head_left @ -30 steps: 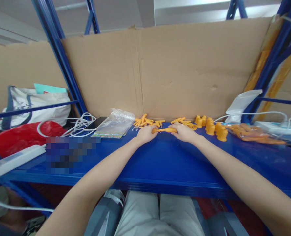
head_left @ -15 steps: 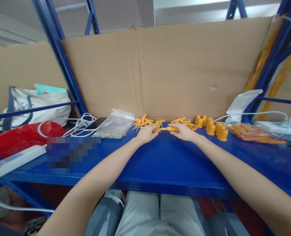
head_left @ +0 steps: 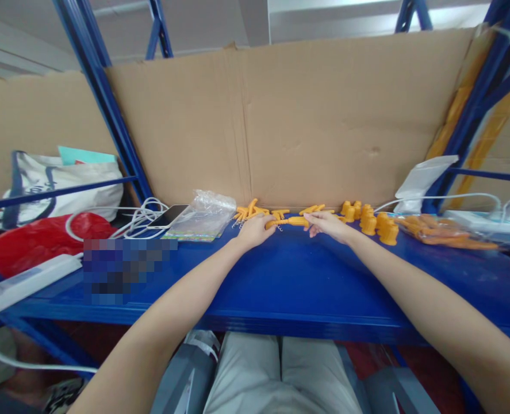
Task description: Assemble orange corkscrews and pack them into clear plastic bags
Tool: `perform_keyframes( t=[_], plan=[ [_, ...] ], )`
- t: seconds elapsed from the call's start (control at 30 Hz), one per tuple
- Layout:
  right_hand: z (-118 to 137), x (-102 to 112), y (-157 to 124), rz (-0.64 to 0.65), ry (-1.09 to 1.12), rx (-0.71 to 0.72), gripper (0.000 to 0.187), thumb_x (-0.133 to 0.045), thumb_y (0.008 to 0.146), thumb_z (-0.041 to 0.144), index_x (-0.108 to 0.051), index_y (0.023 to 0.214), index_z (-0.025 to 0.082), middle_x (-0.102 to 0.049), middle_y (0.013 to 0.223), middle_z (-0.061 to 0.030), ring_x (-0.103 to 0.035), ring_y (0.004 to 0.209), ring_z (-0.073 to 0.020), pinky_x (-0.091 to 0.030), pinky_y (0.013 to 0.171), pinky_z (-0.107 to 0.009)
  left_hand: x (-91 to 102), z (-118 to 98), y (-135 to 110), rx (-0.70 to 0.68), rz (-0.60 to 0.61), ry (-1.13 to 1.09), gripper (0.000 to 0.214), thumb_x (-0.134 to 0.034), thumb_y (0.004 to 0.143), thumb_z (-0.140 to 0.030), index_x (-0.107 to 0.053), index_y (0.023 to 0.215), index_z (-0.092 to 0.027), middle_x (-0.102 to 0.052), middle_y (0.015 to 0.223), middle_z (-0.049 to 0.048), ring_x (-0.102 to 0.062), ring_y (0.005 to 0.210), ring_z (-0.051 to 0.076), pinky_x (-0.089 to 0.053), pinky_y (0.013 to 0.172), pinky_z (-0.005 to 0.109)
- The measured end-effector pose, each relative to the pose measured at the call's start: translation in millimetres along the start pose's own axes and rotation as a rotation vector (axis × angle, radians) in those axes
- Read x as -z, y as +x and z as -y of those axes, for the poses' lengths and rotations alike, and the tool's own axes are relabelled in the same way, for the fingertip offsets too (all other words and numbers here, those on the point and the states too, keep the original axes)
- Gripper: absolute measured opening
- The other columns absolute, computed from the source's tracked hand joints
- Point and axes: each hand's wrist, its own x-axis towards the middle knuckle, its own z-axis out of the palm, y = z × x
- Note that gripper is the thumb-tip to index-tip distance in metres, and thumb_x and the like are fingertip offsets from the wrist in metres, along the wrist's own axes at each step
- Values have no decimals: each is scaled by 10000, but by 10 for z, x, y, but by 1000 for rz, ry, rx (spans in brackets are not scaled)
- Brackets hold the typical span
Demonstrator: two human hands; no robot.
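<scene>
The left hand (head_left: pixel 255 231) and right hand (head_left: pixel 330 225) grasp with their fingers one orange piece (head_left: pixel 295 221). Right of these fingers, orange cups (head_left: pixel 368 221) stand on the bench (head_left: pixel 280 276).

Only illegible lettering (head_left: pixel 43 185) on bag (head_left: pixel 84 171)

Orange piece (head_left: pixel 296 221) held by left fingers (head_left: pixel 268 220), right fingers (head_left: pixel 312 217), blue shelf (head_left: pixel 302 282)

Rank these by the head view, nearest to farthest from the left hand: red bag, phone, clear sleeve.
From the left hand:
1. Clear sleeve: left of the hand.
2. Phone: farther left, at the sleeve's left edge.
3. Red bag: farthest left of the three.
</scene>
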Motion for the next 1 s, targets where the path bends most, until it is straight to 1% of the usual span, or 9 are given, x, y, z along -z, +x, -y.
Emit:
perform_keyframes(
  t=[0.17, 0.23, 0.3, 0.4, 0.53, 0.7, 0.8, 0.9, 1.0],
  plan=[
    [10, -71, -13, -41, -17, -60, 343, -502, 941, 416, -516, 707, 165, -625, 579, -24, -533, 405, -66, -431, 404, -161, 12, 33, -2, 3, 14, -7, 248, -556, 849, -261, -681, 1057, -209, -693, 1021, 51, -646, 993, 218, -506, 909, 361],
    [11, -52, -27, -3, -15, -68, 280, -501, 945, 395, -531, 784, 167, -638, 602, -19, -552, 427, -73, -452, 430, -169, 10, 34, -3, 1, 22, -6, 246, -558, 845, -265, -682, 1051, -214, -695, 1013, 47, -648, 987, 218, -509, 904, 357],
    [15, -21, -39, 33, -5, -56, 176, -581, 906, 343, -535, 927, 174, -657, 651, -7, -574, 459, -81, -470, 455, -180, 6, 28, -3, -3, 28, -6, 242, -554, 842, -262, -685, 1040, -215, -699, 1007, 46, -650, 975, 218, -513, 895, 358],
    [23, 16, -44, 29, -18, -1, 293, -689, 822, 277, -509, 1034, 183, -673, 710, 5, -578, 473, -80, -452, 450, -180, 7, 15, -3, -13, 38, -9, 240, -546, 844, -257, -687, 1031, -203, -705, 990, 58, -653, 952, 223, -520, 875, 363],
    [37, 21, -40, 16, -71, 48, 237, -625, 867, 384, -549, 909, 164, -680, 683, -22, -543, 429, -64, -411, 406, -168, 26, -4, -1, -22, 36, -58, 224, -542, 844, -245, -689, 1005, -196, -711, 973, 59, -658, 929, 222, -520, 853, 354],
    [51, -26, -41, 1, -117, -45, 441, -482, 910, 550, -547, 729, 153, -629, 513, -43, -489, 344, -68, -340, 329, -164, 45, -26, 1, -8, 34, -69, 227, -542, 842, -241, -688, 1007, -189, -708, 990, 63, -658, 930, 224, -515, 859, 358],
    [66, -35, -42, -20, -139, -124, 513, -408, 916, 602, -535, 689, 161, -607, 473, -45, -474, 318, -74, -298, 300, -169, 45, -31, 2, 1, 33, -58, 228, -546, 834, -236, -688, 1005, -186, -708, 999, 66, -654, 947, 228, -514, 864, 357],
    [81, 1, -55, 17, -105, -169, 500, -392, 920, 605, -570, 815, 150, -657, 563, -57, -512, 349, -85, -331, 313, -174, 43, -24, 5, -8, 37, -53, 218, -535, 840, -238, -689, 985, -185, -710, 978, 63, -658, 917, 220, -516, 847, 352],
    [75, 58, -75, 115, -22, -163, 363, -553, 890, 503, -568, 1010, 161, -724, 845, -87, -616, 495, -99, -451, 415, -180, 44, -12, 8, -15, 43, -55, 216, -529, 840, -230, -687, 973, -169, -711, 964, 72, -660, 889, 220, -515, 830, 352]
  ],
)
